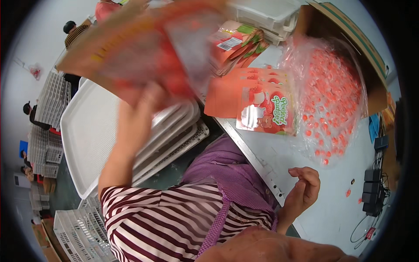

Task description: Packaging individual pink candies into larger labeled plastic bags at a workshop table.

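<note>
My left hand point(146, 102) is raised over the white trays, closed on the lower edge of red-and-brown packaging pouches point(144, 52) with clear windows. Motion smears them, so I cannot tell how many there are. My right hand point(303, 190) hovers by the table's near edge, fingers loosely curled, thumb apart, with nothing visible in it. Beyond it, several red pouches with clear windows point(266, 109) lie overlapping on the table. To their right, a clear plastic bag point(323, 139) spills small wrapped red candies point(329, 87).
White plastic trays point(87, 131) are stacked left of the metal table point(331, 218). More pouches point(233, 43) lie at the back, near clear bins point(266, 13). An open cardboard box point(371, 56) stands behind the candies. Black power adapters point(372, 187) with cables sit at right. Other people are far left.
</note>
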Action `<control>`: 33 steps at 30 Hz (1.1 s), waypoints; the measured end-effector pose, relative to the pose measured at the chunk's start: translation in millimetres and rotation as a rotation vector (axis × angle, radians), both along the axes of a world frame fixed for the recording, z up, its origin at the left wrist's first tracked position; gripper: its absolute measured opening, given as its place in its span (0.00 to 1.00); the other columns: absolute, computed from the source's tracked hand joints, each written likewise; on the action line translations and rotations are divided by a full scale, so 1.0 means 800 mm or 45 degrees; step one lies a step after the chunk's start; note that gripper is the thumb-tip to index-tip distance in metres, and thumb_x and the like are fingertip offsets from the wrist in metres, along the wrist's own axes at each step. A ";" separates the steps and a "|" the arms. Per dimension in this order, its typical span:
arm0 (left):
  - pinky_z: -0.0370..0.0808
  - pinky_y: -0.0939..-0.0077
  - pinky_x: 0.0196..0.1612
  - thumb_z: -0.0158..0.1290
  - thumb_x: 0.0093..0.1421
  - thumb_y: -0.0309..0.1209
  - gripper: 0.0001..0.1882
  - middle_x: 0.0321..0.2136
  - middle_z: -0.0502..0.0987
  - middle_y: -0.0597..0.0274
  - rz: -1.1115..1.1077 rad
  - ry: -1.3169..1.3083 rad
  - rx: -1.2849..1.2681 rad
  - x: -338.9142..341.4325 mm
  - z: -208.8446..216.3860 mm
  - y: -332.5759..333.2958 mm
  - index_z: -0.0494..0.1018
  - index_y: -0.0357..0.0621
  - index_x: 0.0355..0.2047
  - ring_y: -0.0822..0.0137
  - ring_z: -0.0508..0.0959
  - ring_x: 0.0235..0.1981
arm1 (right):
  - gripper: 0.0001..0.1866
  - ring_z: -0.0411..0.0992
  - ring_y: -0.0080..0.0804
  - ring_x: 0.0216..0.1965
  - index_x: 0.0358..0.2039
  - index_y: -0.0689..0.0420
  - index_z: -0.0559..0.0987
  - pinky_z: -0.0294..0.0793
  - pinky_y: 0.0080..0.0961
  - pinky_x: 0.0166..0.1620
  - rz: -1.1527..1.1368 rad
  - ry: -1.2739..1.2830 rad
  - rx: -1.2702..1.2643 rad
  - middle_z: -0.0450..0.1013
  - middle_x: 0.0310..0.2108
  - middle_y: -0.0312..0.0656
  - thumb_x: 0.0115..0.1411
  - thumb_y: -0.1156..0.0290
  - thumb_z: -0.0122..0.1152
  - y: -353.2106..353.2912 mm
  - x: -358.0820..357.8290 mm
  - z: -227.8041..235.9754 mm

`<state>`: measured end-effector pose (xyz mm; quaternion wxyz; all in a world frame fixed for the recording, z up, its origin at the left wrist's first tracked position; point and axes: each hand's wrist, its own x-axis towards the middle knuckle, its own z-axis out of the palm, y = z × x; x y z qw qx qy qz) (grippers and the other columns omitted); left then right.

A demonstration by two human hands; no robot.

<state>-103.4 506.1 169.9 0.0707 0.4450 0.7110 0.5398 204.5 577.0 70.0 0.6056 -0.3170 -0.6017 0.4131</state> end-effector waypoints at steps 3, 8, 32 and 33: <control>0.71 0.72 0.37 0.44 0.63 0.35 0.15 0.32 0.75 0.57 0.500 0.515 0.089 -0.109 0.016 0.013 0.70 0.33 0.39 0.68 0.75 0.32 | 0.11 0.70 0.33 0.33 0.33 0.62 0.71 0.71 0.28 0.38 0.044 0.029 -0.028 0.69 0.32 0.45 0.60 0.66 0.54 0.003 0.006 -0.008; 0.70 0.71 0.41 0.45 0.63 0.38 0.20 0.40 0.75 0.51 0.755 0.567 -0.037 -0.321 -0.066 -0.006 0.67 0.37 0.50 0.62 0.74 0.38 | 0.09 0.68 0.30 0.32 0.32 0.62 0.71 0.68 0.25 0.38 0.141 -0.058 -0.056 0.68 0.29 0.43 0.62 0.68 0.51 0.008 0.021 -0.016; 0.59 0.70 0.58 0.43 0.62 0.50 0.35 0.56 0.63 0.44 0.539 0.157 -0.041 -0.279 -0.106 0.064 0.55 0.35 0.60 0.55 0.65 0.57 | 0.03 0.68 0.26 0.32 0.31 0.63 0.73 0.66 0.19 0.37 0.213 -0.259 -0.248 0.69 0.32 0.41 0.60 0.77 0.51 -0.001 0.008 -0.021; 0.59 0.69 0.58 0.43 0.63 0.47 0.34 0.55 0.65 0.44 0.518 0.194 -0.027 -0.278 -0.103 0.061 0.55 0.34 0.60 0.55 0.66 0.56 | 0.03 0.68 0.26 0.32 0.31 0.63 0.73 0.66 0.19 0.37 0.216 -0.260 -0.254 0.69 0.32 0.41 0.60 0.77 0.51 0.000 0.009 -0.021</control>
